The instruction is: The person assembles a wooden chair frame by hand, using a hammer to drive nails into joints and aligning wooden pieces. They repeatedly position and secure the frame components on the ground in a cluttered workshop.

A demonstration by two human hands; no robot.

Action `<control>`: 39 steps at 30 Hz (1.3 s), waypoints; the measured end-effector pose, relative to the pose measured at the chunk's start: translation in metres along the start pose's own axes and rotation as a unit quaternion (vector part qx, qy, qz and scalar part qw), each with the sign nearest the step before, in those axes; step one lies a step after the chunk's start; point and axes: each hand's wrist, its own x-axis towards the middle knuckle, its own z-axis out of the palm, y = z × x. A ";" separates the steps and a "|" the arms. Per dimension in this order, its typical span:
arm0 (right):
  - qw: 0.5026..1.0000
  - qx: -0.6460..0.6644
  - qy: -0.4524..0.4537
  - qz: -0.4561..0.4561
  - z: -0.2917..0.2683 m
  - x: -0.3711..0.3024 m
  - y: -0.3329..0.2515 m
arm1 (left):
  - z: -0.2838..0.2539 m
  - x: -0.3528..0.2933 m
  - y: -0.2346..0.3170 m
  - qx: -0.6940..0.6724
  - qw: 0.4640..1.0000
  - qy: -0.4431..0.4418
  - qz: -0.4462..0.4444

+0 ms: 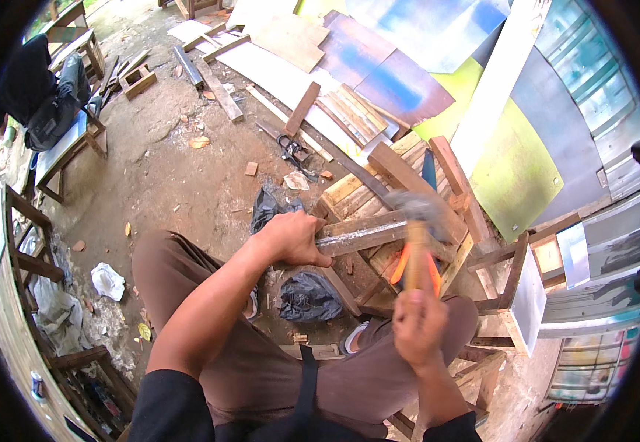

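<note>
My left hand (294, 237) is closed around the left end of a wooden piece (360, 233) that has a whitish strip along its side. In my right hand (419, 328) is a hammer (417, 254), gripped by its light wooden handle. The hammer's head is blurred by motion and appears over the right end of the piece; whether it touches the wood I cannot tell. Beneath lies a low slatted wooden stand (345, 193) with boards on it. An orange-and-black handled tool (402, 267) shows partly behind the hammer handle.
Black plastic bags (309, 297) lie between my legs and past my left hand. A handsaw (429, 171) with a blue blade rests among the boards. Painted panels (379, 62) lean at the back right. A small wooden stool (522, 295) stands right, and a bench (62, 151) far left.
</note>
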 end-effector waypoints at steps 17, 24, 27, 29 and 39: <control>0.999 0.011 -0.036 0.027 0.009 0.013 0.020 | -0.001 0.002 0.001 0.007 0.999 -0.045 -0.004; 0.955 0.221 0.193 -0.039 -0.011 0.080 0.049 | -0.027 -0.005 -0.025 -0.201 0.977 0.025 0.062; 0.937 0.286 0.199 0.015 -0.010 0.081 0.074 | -0.021 -0.004 -0.034 -0.481 0.871 0.050 0.086; 0.939 0.286 0.187 0.048 -0.006 0.076 0.080 | -0.021 -0.004 -0.037 -0.716 0.689 -0.082 0.082; 0.967 0.236 0.090 0.000 0.008 0.060 0.057 | -0.014 0.003 -0.005 -0.813 0.535 -0.138 0.182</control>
